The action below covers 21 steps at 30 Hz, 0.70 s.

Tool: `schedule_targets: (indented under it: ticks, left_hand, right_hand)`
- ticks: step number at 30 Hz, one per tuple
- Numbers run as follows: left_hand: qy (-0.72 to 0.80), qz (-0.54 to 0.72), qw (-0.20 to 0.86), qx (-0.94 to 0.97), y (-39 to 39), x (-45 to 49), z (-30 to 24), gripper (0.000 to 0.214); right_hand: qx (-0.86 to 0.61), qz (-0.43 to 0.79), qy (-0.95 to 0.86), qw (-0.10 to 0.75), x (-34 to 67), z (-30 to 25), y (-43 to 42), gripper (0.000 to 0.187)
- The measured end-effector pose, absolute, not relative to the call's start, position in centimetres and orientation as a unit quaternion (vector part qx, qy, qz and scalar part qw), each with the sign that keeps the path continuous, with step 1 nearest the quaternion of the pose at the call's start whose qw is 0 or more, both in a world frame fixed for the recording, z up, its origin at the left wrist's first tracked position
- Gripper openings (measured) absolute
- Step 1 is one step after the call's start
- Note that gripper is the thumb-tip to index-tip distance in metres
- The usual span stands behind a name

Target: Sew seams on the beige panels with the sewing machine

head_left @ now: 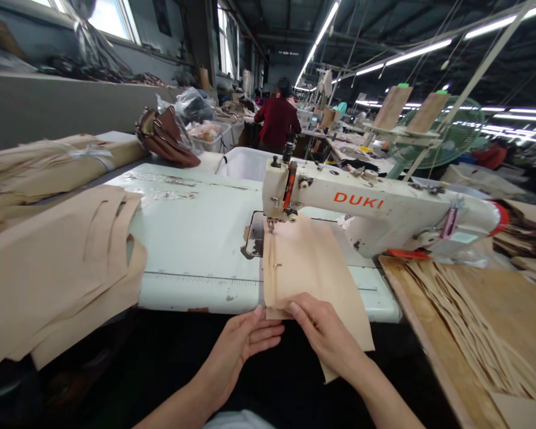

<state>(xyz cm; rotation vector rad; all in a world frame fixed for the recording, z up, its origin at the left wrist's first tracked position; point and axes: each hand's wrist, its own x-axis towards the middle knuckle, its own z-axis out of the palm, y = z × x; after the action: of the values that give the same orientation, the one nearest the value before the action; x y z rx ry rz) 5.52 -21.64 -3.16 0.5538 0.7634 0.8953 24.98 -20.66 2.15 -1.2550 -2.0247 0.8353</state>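
Note:
A beige fabric panel (312, 256) lies under the needle of a white sewing machine (348, 196), its near end hanging over the table's front edge. A zipper (273, 280) with a small metal pull runs along the panel's left side. At the near left corner, my left hand (239, 348) has its thumb at the fabric edge and its fingers stretched underneath. My right hand (324, 328) pinches the near edge between thumb and fingers, just right of the zipper's end. Its fingertips are partly hidden by the cloth.
Left of the machine table (192, 238) lie stacked beige fabric pieces (71, 250). Beige strips (464, 328) rest on a wooden board (518, 298) at the right. Behind stand a brown bag (170, 137), a white bin (245, 161) and thread cones (393, 107). A person (277, 119) in dark red is farther back.

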Motion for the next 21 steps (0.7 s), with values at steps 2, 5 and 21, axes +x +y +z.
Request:
schedule_targets:
  ticks: [2, 5, 21]
  left_hand:
    - [0.332, 0.424, 0.804, 0.253, -21.6, 5.6, -3.0, 0.042]
    - [0.315, 0.423, 0.811, 0.252, -21.4, 5.4, -3.0, 0.042]
    - [0.549, 0.24, 0.419, 0.682, -12.6, 2.8, 1.8, 0.04]
  right_hand:
    - [-0.456, 0.286, -0.79, 0.294, 24.5, 1.6, -21.0, 0.029]
    - [-0.46, 0.256, -0.794, 0.303, 24.1, 0.3, -21.3, 0.02]
    - [-0.386, 0.029, -0.832, 0.399, 22.7, -2.0, -20.8, 0.022]
